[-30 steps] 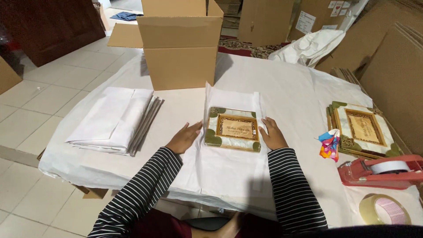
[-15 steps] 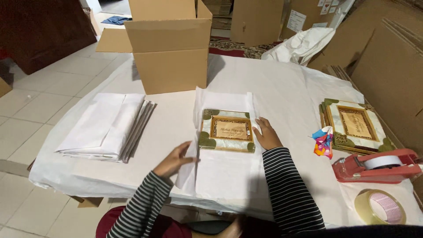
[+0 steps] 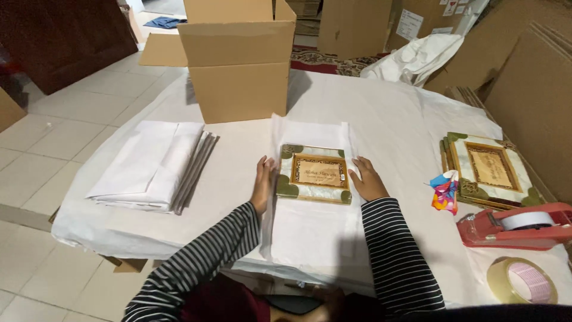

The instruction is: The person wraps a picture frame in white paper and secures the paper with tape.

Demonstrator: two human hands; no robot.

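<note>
While the tabletop (image 3: 381,113) carries a box (image 3: 238,65) near its far edge and a paper stack (image 3: 152,167) near its left edge, the frame (image 3: 314,173) lies flat on a sheet (image 3: 310,232) by the near edge. Both hands are spread flat: left hand (image 3: 262,182) and right hand (image 3: 368,179) press its short sides. It looks stiff, rather light, probably fragile; hold the side edges. Its long axis runs left to right.

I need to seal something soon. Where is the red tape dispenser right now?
In the head view the red tape dispenser sits at the table's far right edge, just below the stack of framed plaques and above the loose tape roll.
</note>
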